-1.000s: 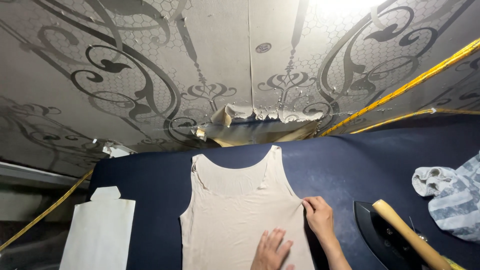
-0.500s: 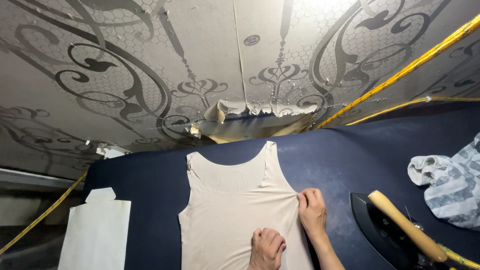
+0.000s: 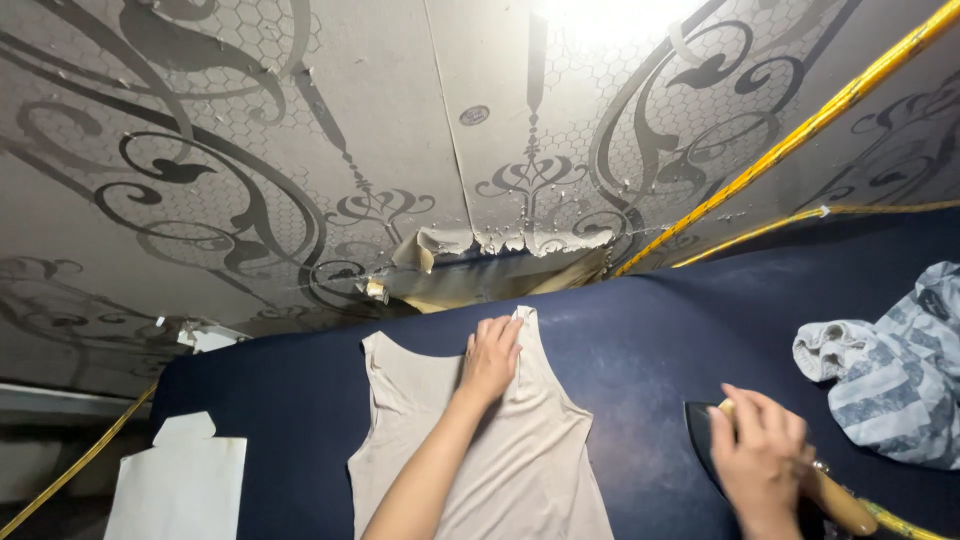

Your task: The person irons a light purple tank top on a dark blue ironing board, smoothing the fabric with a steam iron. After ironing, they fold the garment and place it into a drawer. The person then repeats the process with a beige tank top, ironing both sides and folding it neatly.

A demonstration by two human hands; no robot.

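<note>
Navy cloth covers the desk (image 3: 300, 400), which fills the lower half of the view beneath a grey wall patterned with dark scrolls. At the far left, near the desk's lower corner, lies a pale folded garment piece (image 3: 180, 480), flat and well apart from both hands. Next to the right is the beige sleeveless top (image 3: 500, 450), spread flat with its neckline and shoulder straps toward the wall and its hem running off the bottom edge, so its long axis points away from the person. The left hand (image 3: 490, 358) lies on the top's right shoulder strap, palm down, fingers together and pressed flat against the fabric rather than pinching it; its forearm crosses the body of the top from below. Bare navy cloth separates the top from the right hand (image 3: 760, 455), which is curled over the wooden handle (image 3: 835, 500) of a dark iron (image 3: 700, 435) standing just beside the top's right edge. The fingers wrap the handle's front end in a closed grip. The iron therefore lies to the right of the garment, and the strap held by the left hand is the part farthest up from it. Farthest right, a crumpled grey striped cloth (image 3: 890, 370) rests near the desk's edge, apart from the iron.
</note>
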